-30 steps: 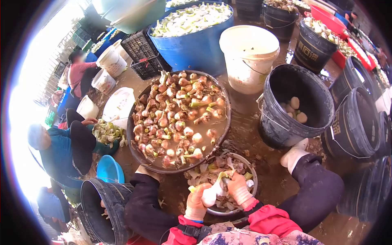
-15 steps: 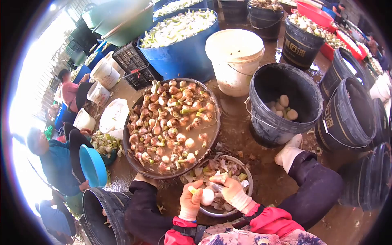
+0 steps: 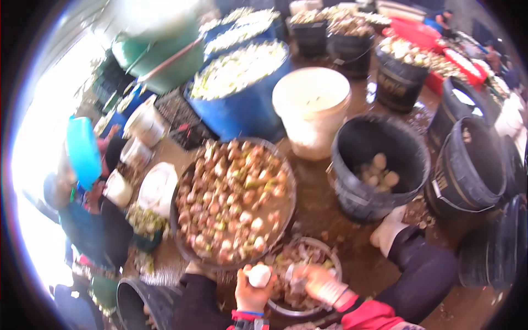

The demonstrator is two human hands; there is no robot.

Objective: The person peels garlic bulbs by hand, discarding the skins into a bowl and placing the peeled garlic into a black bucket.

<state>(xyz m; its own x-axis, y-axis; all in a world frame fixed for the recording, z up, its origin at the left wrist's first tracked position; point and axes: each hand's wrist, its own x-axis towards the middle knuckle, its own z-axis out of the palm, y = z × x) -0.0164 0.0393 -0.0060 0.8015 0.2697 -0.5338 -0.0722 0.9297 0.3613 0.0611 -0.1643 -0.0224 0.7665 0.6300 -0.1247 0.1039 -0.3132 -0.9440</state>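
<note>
My left hand (image 3: 252, 294) is wrapped round a peeled white garlic bulb (image 3: 259, 276), held above the left edge of a metal basin. My right hand (image 3: 319, 283) is closed just to the right of it, over the basin; a pale, shiny thing shows at its fingertips, too blurred to name. Below both hands, the metal basin (image 3: 336, 264) holds brownish peelings (image 3: 300, 256). Ahead stands a wide dark tub (image 3: 293, 206) with many unpeeled garlic bulbs (image 3: 220, 192) in muddy water.
Right of the tub, a black bucket (image 3: 341, 187) contains several peeled bulbs (image 3: 379, 173). A white bucket (image 3: 308, 126) stands behind, near a blue barrel (image 3: 231, 118) heaped with pale stalky pieces. More black buckets (image 3: 467, 170) line the right. At left, a person (image 3: 85, 225) holds up a turquoise basin (image 3: 83, 154).
My view has tilted up. My hands have moved apart, and the bulb in my left hand is turned with its stem out of sight. The person at left has raised the turquoise basin.
</note>
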